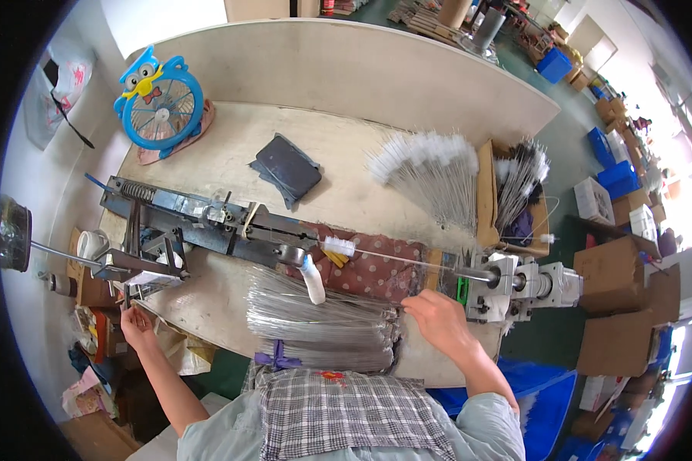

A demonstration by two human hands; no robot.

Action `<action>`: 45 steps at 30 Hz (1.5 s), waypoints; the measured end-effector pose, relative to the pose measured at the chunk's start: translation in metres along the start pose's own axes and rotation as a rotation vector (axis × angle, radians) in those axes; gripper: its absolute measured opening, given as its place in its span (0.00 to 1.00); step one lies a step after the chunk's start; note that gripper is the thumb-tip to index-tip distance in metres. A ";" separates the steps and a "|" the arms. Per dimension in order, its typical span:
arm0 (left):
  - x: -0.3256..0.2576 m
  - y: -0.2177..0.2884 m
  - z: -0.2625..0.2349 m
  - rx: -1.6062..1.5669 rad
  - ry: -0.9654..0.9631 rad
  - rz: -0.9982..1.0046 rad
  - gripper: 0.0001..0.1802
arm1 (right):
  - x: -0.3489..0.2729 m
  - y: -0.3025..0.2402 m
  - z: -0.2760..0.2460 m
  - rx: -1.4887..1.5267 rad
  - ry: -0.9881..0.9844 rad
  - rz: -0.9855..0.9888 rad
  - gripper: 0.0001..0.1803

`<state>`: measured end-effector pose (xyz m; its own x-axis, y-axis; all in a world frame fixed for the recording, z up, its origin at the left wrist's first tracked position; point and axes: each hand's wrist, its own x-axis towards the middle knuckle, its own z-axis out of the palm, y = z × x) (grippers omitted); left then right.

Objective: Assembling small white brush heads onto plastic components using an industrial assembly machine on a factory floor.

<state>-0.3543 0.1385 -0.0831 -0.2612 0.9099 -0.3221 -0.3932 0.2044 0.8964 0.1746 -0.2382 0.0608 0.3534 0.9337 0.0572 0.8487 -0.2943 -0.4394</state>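
A brush with white bristles [339, 246] is stretched along the bench machine, its thin wire stem running right to the metal spindle [476, 274]. Below it lies a thick bundle of thin metal wires [323, 319], with a purple tie round part of it. My right hand [440, 316] is at the right ends of these wires, thumb and fingers pinched together; what sits between the fingertips is too small to make out. At the far left, my left hand [137, 324] is closed just under the metal bracket [134, 269]. Whatever it grips is hidden. A white-wrapped handle [313, 283] sticks out from the machine.
Finished white brushes [430, 165] lie fanned at the back right beside a cardboard box [487, 196] of more brushes. A dark pad [287, 169] and a blue fan [162, 111] sit farther back. A dotted cloth [380, 273] lies under the brush. A low panel [346, 65] borders the table.
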 end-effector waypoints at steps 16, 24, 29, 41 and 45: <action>-0.277 -0.081 0.259 0.201 -0.759 -0.429 0.19 | -0.005 -0.007 0.009 -0.053 -0.074 0.060 0.15; -0.338 -0.010 0.325 -0.146 -0.708 -1.310 0.09 | -0.012 -0.016 0.010 -0.091 -0.001 0.073 0.12; -0.291 0.006 0.298 -0.321 -0.984 -1.139 0.23 | 0.003 -0.019 -0.027 -0.317 -0.036 -0.028 0.15; -0.353 -0.057 0.334 0.457 -1.576 0.393 0.06 | 0.025 0.015 -0.080 -0.105 0.480 -0.018 0.13; -0.364 -0.119 0.375 0.786 -1.393 1.099 0.03 | 0.046 0.014 -0.062 0.146 0.428 0.051 0.15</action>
<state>0.1181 -0.0821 0.0413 0.8493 0.2554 0.4620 -0.0476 -0.8346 0.5488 0.2268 -0.2123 0.1127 0.5507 0.7411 0.3841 0.7722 -0.2775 -0.5716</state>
